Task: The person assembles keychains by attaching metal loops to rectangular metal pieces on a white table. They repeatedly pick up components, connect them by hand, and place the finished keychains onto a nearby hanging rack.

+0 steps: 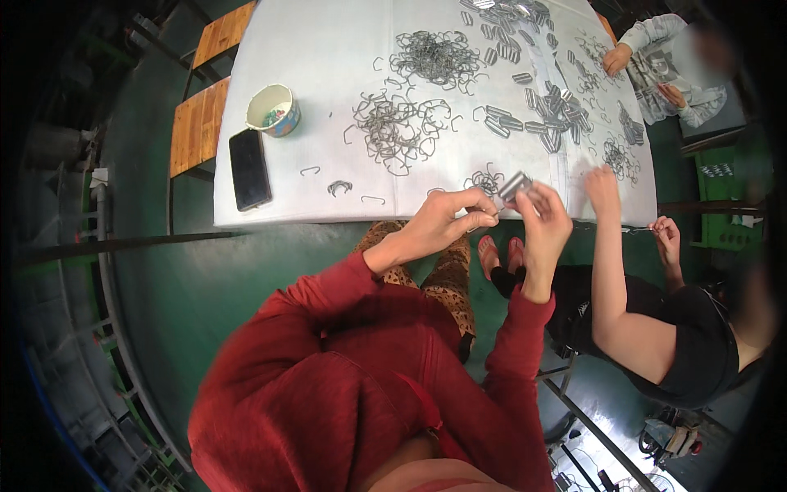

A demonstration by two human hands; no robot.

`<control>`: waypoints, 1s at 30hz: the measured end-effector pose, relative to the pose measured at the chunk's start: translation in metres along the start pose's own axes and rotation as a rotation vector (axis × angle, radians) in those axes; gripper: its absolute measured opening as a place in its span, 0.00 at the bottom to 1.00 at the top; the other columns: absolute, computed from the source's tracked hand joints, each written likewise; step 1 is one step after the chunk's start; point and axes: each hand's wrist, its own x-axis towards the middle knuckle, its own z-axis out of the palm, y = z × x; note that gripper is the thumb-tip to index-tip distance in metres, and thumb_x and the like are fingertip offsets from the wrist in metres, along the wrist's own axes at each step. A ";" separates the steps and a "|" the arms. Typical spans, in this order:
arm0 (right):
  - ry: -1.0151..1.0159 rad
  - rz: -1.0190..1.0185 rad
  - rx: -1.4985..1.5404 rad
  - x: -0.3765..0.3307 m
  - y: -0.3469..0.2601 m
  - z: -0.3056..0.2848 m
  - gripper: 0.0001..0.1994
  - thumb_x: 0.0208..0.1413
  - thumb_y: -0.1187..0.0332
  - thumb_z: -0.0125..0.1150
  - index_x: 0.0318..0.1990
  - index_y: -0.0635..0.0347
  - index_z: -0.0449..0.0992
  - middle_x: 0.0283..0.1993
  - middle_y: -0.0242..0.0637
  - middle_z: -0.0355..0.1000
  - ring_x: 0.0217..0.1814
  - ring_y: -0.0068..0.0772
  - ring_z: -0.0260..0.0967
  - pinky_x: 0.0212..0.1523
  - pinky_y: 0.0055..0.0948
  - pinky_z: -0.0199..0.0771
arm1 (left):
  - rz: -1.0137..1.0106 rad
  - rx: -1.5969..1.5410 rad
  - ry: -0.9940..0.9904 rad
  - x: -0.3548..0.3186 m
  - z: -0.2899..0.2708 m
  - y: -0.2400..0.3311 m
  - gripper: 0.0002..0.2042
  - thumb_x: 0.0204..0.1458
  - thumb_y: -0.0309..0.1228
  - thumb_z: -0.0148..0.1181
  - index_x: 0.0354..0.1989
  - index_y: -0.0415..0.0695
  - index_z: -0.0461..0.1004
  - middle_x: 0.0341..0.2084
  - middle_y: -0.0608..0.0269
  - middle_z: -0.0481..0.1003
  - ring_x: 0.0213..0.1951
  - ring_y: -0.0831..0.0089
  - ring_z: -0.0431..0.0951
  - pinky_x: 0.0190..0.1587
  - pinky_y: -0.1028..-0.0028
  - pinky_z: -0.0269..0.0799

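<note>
Both hands are close together over the near edge of the white-covered table [311, 197]. My right hand [543, 223] is closed on a shiny grooved metal piece [514, 186], gripping it between thumb and fingers. Just left of it, my left hand [443, 220] pinches with thumb and forefinger; what lies between those fingertips is too small to make out. Beyond the hands is a small heap of bent wire hooks [484, 179]. Larger loose piles of wire hooks [399, 135] lie farther off. A heap of similar grooved metal pieces [560, 115] is at the right.
A dark phone [249, 170] and a paper tub [273, 111] with small coloured bits stand at the table's left. A co-worker's arm [607, 262] reaches in close on my right. Another person [676, 74] works at the far right. Wooden stools [199, 123] flank the left side.
</note>
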 end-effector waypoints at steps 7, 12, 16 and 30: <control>0.187 -0.049 -0.036 -0.045 -0.025 0.003 0.13 0.46 0.83 0.61 0.41 0.70 0.71 0.33 0.41 0.74 0.30 0.19 0.71 0.24 0.15 0.68 | -0.022 0.088 -0.042 0.006 0.012 0.010 0.07 0.50 0.28 0.59 0.33 0.39 0.73 0.28 0.61 0.76 0.32 0.73 0.76 0.35 0.75 0.70; 0.217 -0.094 0.192 -0.040 -0.004 0.009 0.12 0.46 0.84 0.60 0.40 0.70 0.71 0.33 0.42 0.74 0.27 0.21 0.70 0.24 0.16 0.67 | 0.020 0.261 0.014 0.002 0.008 0.001 0.06 0.49 0.29 0.59 0.33 0.40 0.72 0.27 0.61 0.76 0.32 0.71 0.76 0.35 0.74 0.70; 0.202 -0.018 0.378 -0.037 0.003 0.011 0.10 0.47 0.85 0.57 0.39 0.70 0.70 0.31 0.42 0.74 0.26 0.23 0.69 0.27 0.19 0.69 | -0.050 0.124 -0.057 0.001 -0.003 -0.007 0.08 0.48 0.28 0.60 0.36 0.42 0.73 0.31 0.62 0.77 0.36 0.72 0.76 0.37 0.73 0.70; 0.247 0.037 0.343 -0.040 -0.007 -0.015 0.10 0.47 0.86 0.55 0.38 0.69 0.70 0.30 0.40 0.73 0.25 0.22 0.69 0.27 0.20 0.71 | -0.265 1.178 0.475 0.165 -0.230 -0.149 0.11 0.47 0.36 0.56 0.28 0.41 0.78 0.25 0.49 0.77 0.32 0.54 0.77 0.37 0.63 0.71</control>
